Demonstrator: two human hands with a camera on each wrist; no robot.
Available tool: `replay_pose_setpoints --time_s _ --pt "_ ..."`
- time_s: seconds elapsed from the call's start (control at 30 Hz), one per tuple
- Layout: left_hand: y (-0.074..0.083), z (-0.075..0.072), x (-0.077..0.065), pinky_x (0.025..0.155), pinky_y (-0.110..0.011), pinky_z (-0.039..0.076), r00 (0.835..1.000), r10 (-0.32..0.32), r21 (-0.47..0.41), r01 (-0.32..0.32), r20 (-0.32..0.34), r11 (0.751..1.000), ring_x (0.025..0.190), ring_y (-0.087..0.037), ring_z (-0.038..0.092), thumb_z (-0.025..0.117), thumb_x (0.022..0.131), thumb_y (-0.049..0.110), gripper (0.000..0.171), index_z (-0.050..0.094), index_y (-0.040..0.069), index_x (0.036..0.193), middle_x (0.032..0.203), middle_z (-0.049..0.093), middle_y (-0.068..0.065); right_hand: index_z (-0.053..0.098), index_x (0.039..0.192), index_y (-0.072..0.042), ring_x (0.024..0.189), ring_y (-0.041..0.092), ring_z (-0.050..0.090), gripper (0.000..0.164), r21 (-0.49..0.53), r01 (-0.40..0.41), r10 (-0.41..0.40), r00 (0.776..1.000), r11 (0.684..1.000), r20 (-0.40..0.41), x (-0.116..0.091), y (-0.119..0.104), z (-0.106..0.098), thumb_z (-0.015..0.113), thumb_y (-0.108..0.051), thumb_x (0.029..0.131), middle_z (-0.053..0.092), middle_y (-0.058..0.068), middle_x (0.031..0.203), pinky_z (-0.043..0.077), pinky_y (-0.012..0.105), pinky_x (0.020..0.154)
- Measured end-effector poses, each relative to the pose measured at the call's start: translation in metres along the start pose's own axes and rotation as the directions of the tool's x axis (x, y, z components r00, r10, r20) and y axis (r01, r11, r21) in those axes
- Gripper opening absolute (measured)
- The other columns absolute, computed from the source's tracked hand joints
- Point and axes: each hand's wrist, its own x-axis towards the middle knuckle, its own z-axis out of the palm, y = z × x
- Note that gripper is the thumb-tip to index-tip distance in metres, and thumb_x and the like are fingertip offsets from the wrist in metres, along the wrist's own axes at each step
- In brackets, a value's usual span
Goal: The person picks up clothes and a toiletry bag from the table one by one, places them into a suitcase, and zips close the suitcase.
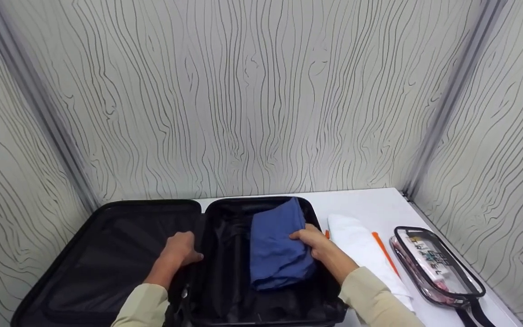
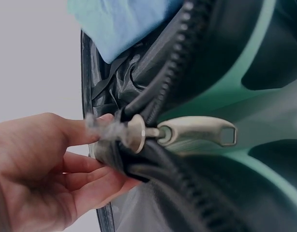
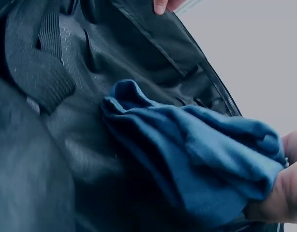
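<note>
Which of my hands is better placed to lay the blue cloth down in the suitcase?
Likely your right hand: it grips the blue cloth over the open suitcase. Your left hand is at the suitcase's middle edge, apart from the cloth.

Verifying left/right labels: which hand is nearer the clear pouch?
Right. The right hand grips the blue cloth over the suitcase, with the white cloth between that hand and the clear pouch. The left hand is farther away, at the edge between the suitcase halves.

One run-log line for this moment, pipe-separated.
left hand: grips open suitcase, middle edge | right hand: holds blue cloth over right half | white cloth, clear pouch: on table, right side
</note>
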Motion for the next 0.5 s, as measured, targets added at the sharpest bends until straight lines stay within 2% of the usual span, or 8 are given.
replay_pose_setpoints --time_s 0.1,0.2,0.23,0.3,0.37,0.4,0.47,0.5 --pt "-0.001 0.000 0.000 0.067 -0.045 0.048 1.000 -0.002 0.002 0.002 0.005 1.000 0.068 -0.028 0.058 0.077 0.072 0.022 0.028 0.056 0.004 0.073 0.068 0.057 -0.010 0.020 0.141 0.009 0.127 0.038 0.034 0.075 -0.089 0.004 -0.004 1.000 0.996 0.001 -0.005 -0.003 -0.007 0.058 0.004 0.076 0.031 0.030 0.141 0.032 0.045 0.103" --pt "-0.001 0.000 -0.001 0.067 -0.044 0.048 1.000 -0.002 -0.004 0.002 0.006 1.000 0.069 -0.028 0.059 0.077 0.073 0.022 0.028 0.056 0.003 0.076 0.069 0.057 -0.010 0.006 0.144 0.003 0.116 0.041 0.045 0.090 -0.297 0.071 -0.077 0.997 0.952 -0.009 -0.014 -0.011 -0.009 0.063 0.000 0.074 0.041 0.034 0.131 0.045 0.044 0.087" --pt "-0.001 0.001 -0.001 0.067 -0.044 0.048 1.000 0.000 -0.004 0.000 0.007 1.000 0.069 -0.028 0.059 0.077 0.074 0.022 0.028 0.057 0.003 0.076 0.069 0.057 -0.010 0.007 0.144 0.001 0.107 0.041 0.052 0.092 -0.389 0.111 -0.123 0.992 0.914 -0.006 -0.017 -0.015 -0.009 0.065 -0.002 0.072 0.048 0.034 0.123 0.048 0.043 0.079" --pt "-0.001 0.001 -0.001 0.068 -0.045 0.048 1.000 0.010 0.002 -0.010 -0.007 1.000 0.069 -0.029 0.060 0.077 0.074 0.022 0.028 0.057 0.003 0.075 0.069 0.058 -0.010 0.013 0.143 -0.002 0.096 0.040 0.058 0.091 -0.590 0.175 -0.218 0.976 0.788 -0.001 -0.024 -0.023 -0.009 0.068 -0.006 0.071 0.056 0.034 0.110 0.049 0.044 0.071" --pt "0.000 0.001 -0.001 0.068 -0.045 0.048 1.000 0.016 0.009 -0.016 -0.014 1.000 0.069 -0.029 0.060 0.077 0.074 0.022 0.027 0.057 0.003 0.073 0.068 0.059 -0.010 0.023 0.141 -0.003 0.093 0.042 0.059 0.087 -0.730 0.214 -0.290 0.957 0.649 0.022 -0.030 -0.031 -0.008 0.071 -0.010 0.070 0.057 0.034 0.106 0.048 0.047 0.072" --pt "0.000 0.001 -0.001 0.068 -0.045 0.048 1.000 0.017 0.011 -0.017 -0.015 1.000 0.069 -0.029 0.060 0.077 0.074 0.022 0.027 0.058 0.003 0.073 0.068 0.059 -0.011 0.028 0.140 -0.003 0.096 0.042 0.058 0.082 -0.769 0.225 -0.304 0.952 0.598 0.042 -0.033 -0.035 -0.008 0.072 -0.011 0.071 0.055 0.034 0.110 0.047 0.047 0.076" --pt "0.000 0.002 -0.002 0.069 -0.046 0.048 1.000 0.020 0.016 -0.020 -0.020 1.000 0.071 -0.030 0.061 0.077 0.073 0.022 0.027 0.058 0.002 0.074 0.070 0.060 -0.013 0.038 0.134 -0.005 0.102 0.044 0.055 0.071 -0.823 0.236 -0.296 0.951 0.517 0.087 -0.040 -0.040 -0.006 0.073 -0.015 0.074 0.049 0.033 0.118 0.045 0.052 0.081" --pt "0.000 0.001 -0.002 0.069 -0.046 0.048 1.000 0.019 0.018 -0.019 -0.018 1.000 0.071 -0.031 0.061 0.077 0.073 0.022 0.027 0.058 0.002 0.074 0.071 0.061 -0.014 0.042 0.132 -0.007 0.104 0.044 0.054 0.066 -0.838 0.234 -0.277 0.955 0.494 0.104 -0.043 -0.042 -0.005 0.073 -0.017 0.075 0.047 0.031 0.121 0.044 0.055 0.082"
